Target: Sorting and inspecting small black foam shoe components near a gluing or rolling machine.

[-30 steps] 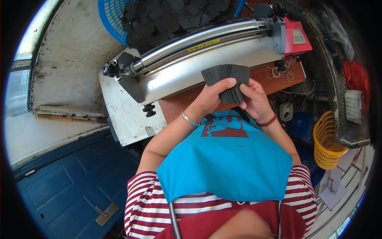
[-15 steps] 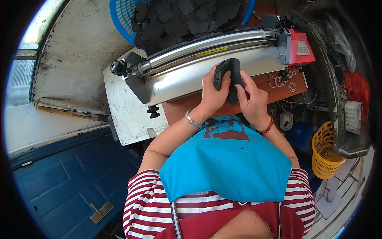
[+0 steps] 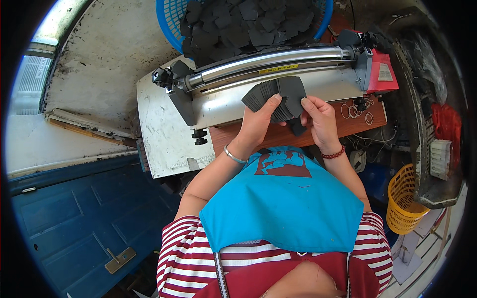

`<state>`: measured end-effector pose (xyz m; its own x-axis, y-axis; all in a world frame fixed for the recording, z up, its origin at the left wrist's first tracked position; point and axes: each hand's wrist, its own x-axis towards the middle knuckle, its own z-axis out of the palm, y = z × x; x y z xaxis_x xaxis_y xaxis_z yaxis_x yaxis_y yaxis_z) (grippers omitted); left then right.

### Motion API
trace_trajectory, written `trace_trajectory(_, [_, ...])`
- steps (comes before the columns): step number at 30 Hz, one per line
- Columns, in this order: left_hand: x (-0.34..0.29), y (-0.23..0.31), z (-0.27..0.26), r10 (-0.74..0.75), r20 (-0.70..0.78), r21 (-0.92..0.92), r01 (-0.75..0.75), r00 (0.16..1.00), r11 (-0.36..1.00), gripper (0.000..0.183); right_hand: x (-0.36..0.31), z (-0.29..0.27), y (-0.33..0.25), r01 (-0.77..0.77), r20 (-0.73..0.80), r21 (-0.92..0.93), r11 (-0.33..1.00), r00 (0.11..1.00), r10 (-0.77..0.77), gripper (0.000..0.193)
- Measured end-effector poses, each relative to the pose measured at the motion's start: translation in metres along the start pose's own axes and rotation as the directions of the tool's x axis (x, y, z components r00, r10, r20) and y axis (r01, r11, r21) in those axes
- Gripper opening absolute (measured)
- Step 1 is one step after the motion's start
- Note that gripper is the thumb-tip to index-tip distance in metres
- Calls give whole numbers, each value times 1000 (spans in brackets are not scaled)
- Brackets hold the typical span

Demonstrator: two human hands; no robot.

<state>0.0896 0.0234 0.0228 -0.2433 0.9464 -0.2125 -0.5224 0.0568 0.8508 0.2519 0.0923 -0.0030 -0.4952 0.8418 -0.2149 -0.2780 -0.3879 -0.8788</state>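
Over the front of a roller machine, my left hand (image 3: 257,124) grips a stack of thin dark grey pieces (image 3: 262,95), its thumb on top. The pieces are fanned out to the left, and one broad angular piece lies uppermost at the right. My right hand (image 3: 320,121) pinches the right edge of the fan between thumb and fingers. Below the fan, between the hands, hangs another dark piece (image 3: 297,127). The machine's silver roller (image 3: 268,59) runs across behind the hands, above a smooth metal plate (image 3: 218,102).
Behind the roller stands a blue basket (image 3: 169,27) heaped with similar dark pieces (image 3: 248,25). Several pale rings (image 3: 354,110) lie on the brown board (image 3: 231,139) at the right. A yellow basket (image 3: 405,198) stands lower right, and a blue door (image 3: 74,213) is at the left.
The stack, bent and bunched upright before, is now spread into a fan. My right hand has moved slightly lower, to the fan's right edge. The whole view has shifted a little.
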Motion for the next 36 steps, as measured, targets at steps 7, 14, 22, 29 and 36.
trace_trajectory(7, [-3, -3, -7, 113, -51, 99, -108, 992, 989, 16, 3, 7, 8, 152, -35, -217, 964, 986, -163, 18])
trace_trajectory(14, [-4, -1, -9, 171, -102, 113, -159, 980, 981, 14, 4, 11, 13, 192, -16, -275, 942, 979, -204, 17])
trace_trajectory(22, [-11, -3, -24, 283, -149, 230, -245, 947, 942, 13, 8, 20, 8, 139, 13, -275, 951, 990, -141, 17])
trace_trajectory(29, [-23, -4, -53, 453, -173, 354, -374, 874, 857, 13, 18, 29, 5, 340, 169, -628, 700, 938, -304, 19])
trace_trajectory(36, [-38, 9, -82, 303, -309, 287, -216, 902, 933, 12, 61, 25, -20, 116, 191, -896, 428, 972, 135, 34])
